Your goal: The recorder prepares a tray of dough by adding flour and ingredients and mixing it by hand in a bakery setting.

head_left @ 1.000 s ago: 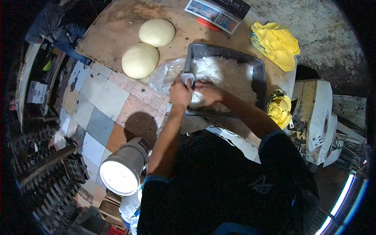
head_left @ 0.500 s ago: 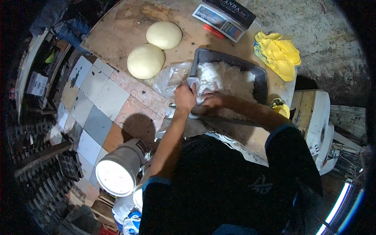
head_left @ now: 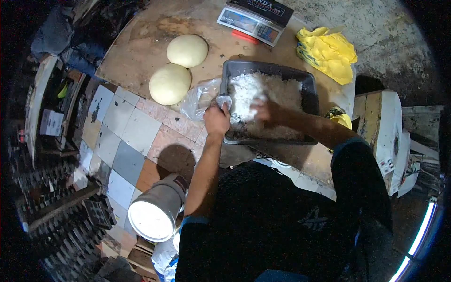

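Observation:
A dark grey plastic tub holds loose material, bright white powder at the left and greyish-beige crumbs across the rest. At the tub's left rim, my left hand is closed round a light grey object; the fingers hide most of it, so its kind does not show. My right hand is inside the tub, over the white powder, its fingers smeared by motion. Beside my left hand lies a clear plastic bag at the table edge.
Two round pale dough balls sit at the far left of the table. A digital scale with a dark box stands behind the tub. Yellow fat lies on its wrapper at the right. A white bucket stands on the tiled floor.
My right hand has moved away from my left hand, rightward over the white powder. My left hand remains closed at the tub's left rim. The whole view has shifted slightly.

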Demonstrator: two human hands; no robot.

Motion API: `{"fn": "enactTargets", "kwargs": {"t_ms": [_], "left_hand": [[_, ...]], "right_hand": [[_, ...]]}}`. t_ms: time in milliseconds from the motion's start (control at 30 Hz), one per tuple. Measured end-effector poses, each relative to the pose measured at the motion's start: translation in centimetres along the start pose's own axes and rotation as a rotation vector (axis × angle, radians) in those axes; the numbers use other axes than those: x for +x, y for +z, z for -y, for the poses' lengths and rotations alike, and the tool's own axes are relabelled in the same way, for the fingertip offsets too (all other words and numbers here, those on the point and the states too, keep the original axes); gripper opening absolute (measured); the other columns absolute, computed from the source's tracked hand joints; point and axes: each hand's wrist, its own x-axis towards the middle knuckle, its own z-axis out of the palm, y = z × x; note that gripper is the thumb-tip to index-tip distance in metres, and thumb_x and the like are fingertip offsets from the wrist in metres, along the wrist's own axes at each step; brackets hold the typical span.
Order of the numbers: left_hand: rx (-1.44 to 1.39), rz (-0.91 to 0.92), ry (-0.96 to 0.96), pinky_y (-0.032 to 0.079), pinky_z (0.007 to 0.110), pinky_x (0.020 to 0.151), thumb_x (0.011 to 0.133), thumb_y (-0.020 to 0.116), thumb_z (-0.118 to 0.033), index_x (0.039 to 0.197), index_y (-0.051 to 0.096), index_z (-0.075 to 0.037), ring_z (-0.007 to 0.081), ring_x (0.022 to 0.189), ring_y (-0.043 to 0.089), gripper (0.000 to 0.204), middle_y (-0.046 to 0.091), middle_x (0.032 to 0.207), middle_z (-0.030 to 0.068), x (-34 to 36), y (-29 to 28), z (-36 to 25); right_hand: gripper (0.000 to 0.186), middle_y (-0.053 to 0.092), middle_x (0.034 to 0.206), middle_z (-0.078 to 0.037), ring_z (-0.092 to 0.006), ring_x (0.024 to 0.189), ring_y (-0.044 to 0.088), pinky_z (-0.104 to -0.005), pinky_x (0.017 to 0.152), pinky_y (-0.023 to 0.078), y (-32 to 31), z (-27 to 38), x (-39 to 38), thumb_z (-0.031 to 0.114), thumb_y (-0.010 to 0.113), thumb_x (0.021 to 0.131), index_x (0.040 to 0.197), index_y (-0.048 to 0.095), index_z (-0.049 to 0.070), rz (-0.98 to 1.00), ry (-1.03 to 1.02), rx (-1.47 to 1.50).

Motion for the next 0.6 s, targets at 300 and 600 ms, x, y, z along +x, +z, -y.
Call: {"fn": "enactTargets", "kwargs": {"t_ms": [300, 600], "left_hand": [[-0.076, -0.114, 0.051, 0.048, 0.049, 0.075, 0.085, 0.055, -0.024, 0.105, 0.056, 0.007, 0.0441, 0.079, 0.062, 0.037, 0.063, 0.083, 0.0288, -0.7, -0.4, 0.3], [-0.003, -0.04, 0.067, 0.049, 0.049, 0.073, 0.085, 0.054, -0.023, 0.108, 0.055, 0.01, 0.045, 0.078, 0.062, 0.04, 0.063, 0.085, 0.0299, -0.1, 0.1, -0.5]], "right_hand": [[0.06, 0.044, 0.135, -0.014, -0.0379, 0.125, 0.038, -0.0529, 0.105, 0.028, -0.3, 4.3, 1.4, 0.041, 0.063, 0.077, 0.128, 0.049, 0.011, -0.145, -0.001, 0.276], [0.104, 0.026, 0.143, -0.028, -0.0381, 0.132, 0.029, -0.0465, 0.111, 0.019, 0.3, -1.6, -2.8, 0.053, 0.072, 0.065, 0.143, 0.023, 0.006, -0.196, 0.55, 0.334]]}}
